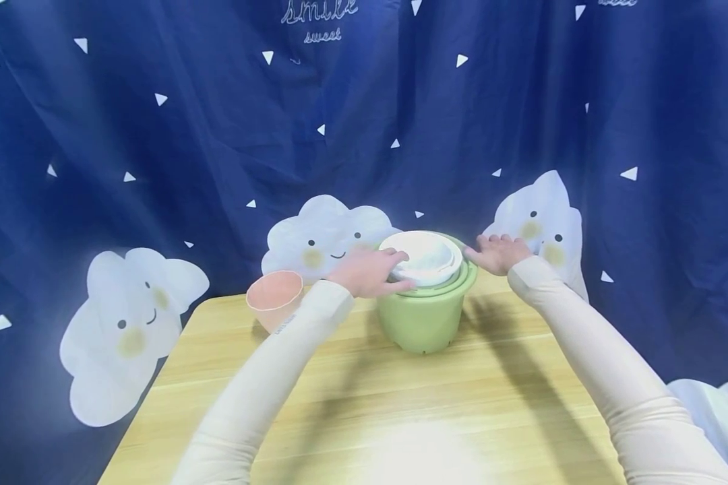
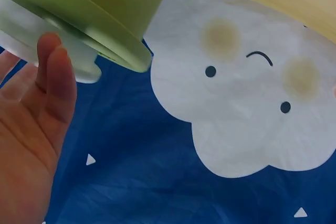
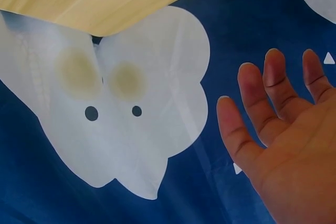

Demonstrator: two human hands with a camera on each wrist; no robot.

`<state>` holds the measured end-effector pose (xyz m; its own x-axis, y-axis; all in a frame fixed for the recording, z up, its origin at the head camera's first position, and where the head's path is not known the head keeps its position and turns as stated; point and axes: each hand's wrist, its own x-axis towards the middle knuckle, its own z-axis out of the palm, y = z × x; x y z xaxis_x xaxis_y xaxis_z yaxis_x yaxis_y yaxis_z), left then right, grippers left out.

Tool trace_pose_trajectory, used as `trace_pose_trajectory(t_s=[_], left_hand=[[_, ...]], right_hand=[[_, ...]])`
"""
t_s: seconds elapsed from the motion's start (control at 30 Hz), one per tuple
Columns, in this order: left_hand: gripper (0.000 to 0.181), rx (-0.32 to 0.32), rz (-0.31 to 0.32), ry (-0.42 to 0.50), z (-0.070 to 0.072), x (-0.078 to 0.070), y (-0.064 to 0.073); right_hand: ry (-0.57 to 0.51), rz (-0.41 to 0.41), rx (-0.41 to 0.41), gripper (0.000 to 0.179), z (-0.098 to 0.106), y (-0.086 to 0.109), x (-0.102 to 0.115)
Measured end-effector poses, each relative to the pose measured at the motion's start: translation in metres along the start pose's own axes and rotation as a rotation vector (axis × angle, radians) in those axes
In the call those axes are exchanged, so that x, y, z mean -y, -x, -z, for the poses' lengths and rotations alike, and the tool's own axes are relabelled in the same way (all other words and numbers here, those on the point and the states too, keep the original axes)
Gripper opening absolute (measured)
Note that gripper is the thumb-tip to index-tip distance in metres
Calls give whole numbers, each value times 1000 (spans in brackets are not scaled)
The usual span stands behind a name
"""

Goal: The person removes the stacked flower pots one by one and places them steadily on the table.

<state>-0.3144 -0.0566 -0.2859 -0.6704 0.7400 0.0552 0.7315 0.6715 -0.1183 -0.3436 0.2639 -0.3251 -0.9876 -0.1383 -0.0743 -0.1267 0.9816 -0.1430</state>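
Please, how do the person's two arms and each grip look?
The left sleeve and right sleeve are off-white, reaching the wrists. Small grey lettering, unreadable here, marks the left one. The left grip and right grip are bare hands, without gloves.

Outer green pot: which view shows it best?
The head view: it shows the outer green pot from rim to base. The left wrist view shows only cropped wall and rim; the right wrist view, at most an unclear green sliver.
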Motion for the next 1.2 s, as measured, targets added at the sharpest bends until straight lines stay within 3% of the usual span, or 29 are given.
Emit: trace_pose_trajectory(t_s=[0.13,0.47,1.2], left_hand=[[61,49,9,30,-6,-2,-8],[46,54,43,114,-12,-3,-17],[37,45,21,89,-12,-4,-16]], right_hand=[[-9,-5,3,94,-2,-1,-2],[-18,-11,1,94,-1,0,-1],[-18,-9,-4,93,-1,2,0]])
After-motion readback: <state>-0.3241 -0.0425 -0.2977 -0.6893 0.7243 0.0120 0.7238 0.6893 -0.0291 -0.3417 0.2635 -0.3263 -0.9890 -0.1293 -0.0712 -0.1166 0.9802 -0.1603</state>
